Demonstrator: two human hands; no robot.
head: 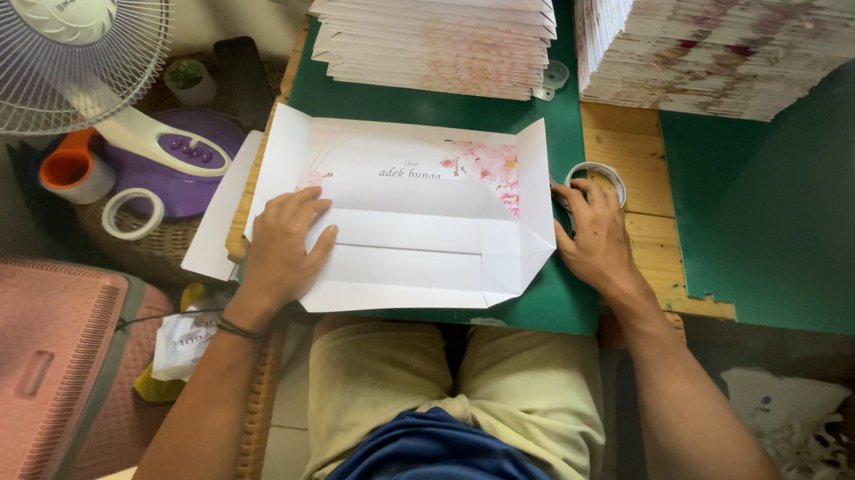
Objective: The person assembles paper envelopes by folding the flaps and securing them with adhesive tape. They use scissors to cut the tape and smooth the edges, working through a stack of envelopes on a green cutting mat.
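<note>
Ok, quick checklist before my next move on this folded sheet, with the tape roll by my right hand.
1. Left hand flat on the folded white sheet: ok.
2. Right hand touching the tape roll: ok.
3. Sheet lying on the green mat: ok.
4. Sheet's flaps folded flat: ok.
5. Loose tape end found: cannot tell.
6. Stacks behind apart from the sheet: ok.
</note>
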